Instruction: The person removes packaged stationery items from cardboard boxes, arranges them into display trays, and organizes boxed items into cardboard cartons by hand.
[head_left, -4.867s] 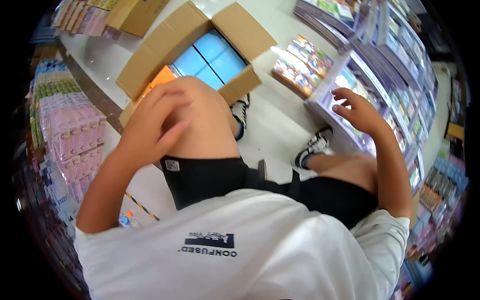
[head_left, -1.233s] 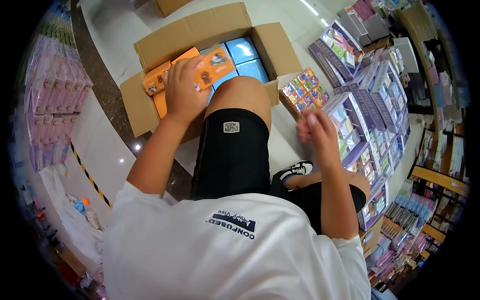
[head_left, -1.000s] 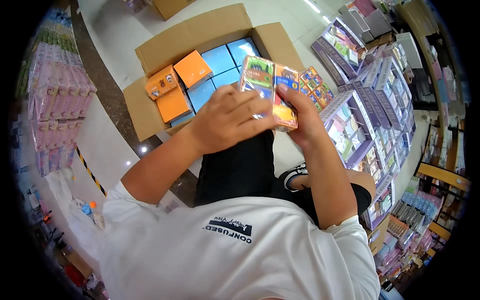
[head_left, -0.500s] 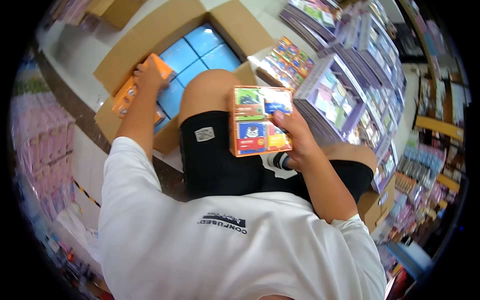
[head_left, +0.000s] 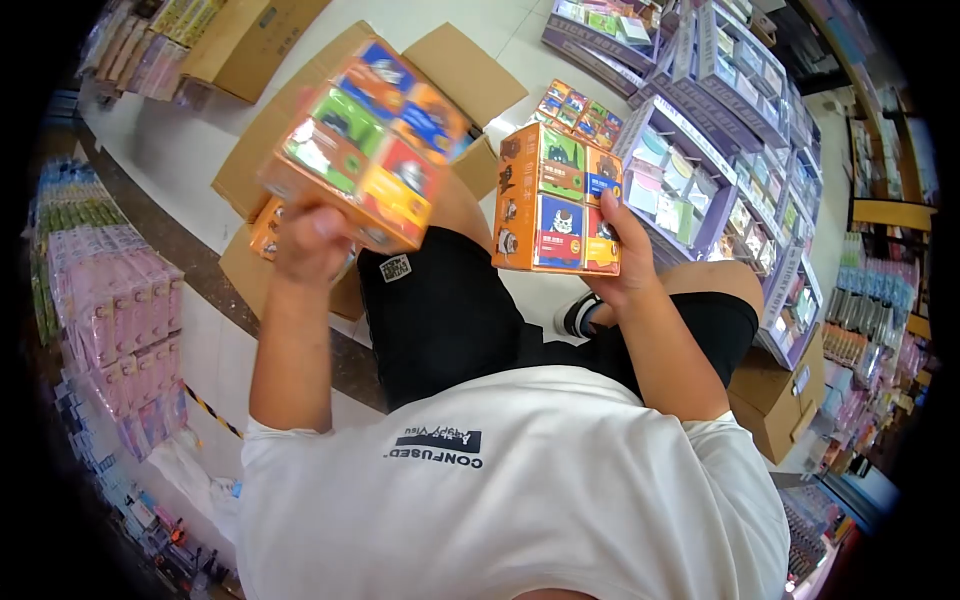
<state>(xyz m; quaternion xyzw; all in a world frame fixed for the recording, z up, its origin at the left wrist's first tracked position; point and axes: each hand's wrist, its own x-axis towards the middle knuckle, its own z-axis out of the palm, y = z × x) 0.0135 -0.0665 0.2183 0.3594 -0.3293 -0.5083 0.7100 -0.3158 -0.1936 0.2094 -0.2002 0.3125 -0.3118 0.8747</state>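
Note:
My left hand (head_left: 308, 248) grips an orange box (head_left: 385, 140) with several cartoon-animal panels in green, blue, red and orange. It is lifted and tilted over the open carton (head_left: 255, 135), and slightly blurred. In my right hand (head_left: 632, 255) is a similar orange box (head_left: 560, 200), held above my lap with its patterned side and panelled face showing. The thumb presses on its right edge. Part of another orange box (head_left: 265, 228) shows at the carton's left side, behind my left hand. Most of the carton's inside is hidden by the lifted box.
Behind my right hand, a stack of small colourful boxes (head_left: 578, 112) stands near purple sticky-note display trays (head_left: 680, 150). Pink packaged goods (head_left: 110, 310) are piled at left. A closed carton (head_left: 245, 45) lies at the far left, another carton (head_left: 775, 400) at right.
My left hand has lifted an orange box out of the open carton and brought it up toward me. The right-hand box has moved slightly right and turned, showing more of its side.

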